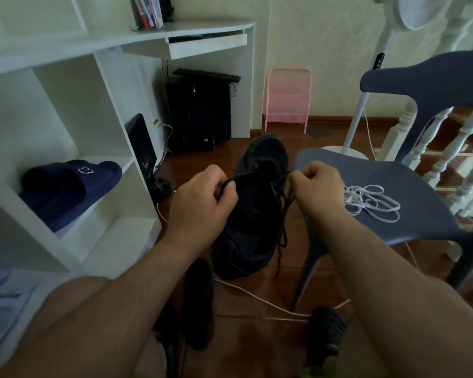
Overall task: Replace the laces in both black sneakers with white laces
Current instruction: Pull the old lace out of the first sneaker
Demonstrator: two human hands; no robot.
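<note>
A black sneaker (253, 214) hangs in mid-air between my hands, toe pointing away, above the wooden floor. My left hand (200, 199) pinches a strand of its black lace (283, 236) at the left side of the shoe. My right hand (317, 186) is closed on the lace at the right side. Loose lace ends dangle down the right of the shoe. The second black sneaker (197, 304) lies on the floor below, between my knees. A bundle of white laces (372, 200) rests on the seat of the blue-grey chair (393, 186) to my right.
White shelving (74, 148) on the left holds navy slippers (69, 189). A white desk, a black computer tower (198, 113), a pink rack (287, 99) and a fan stand (358, 110) lie ahead. A white cable (257, 296) and a black sandal (325, 331) are on the floor.
</note>
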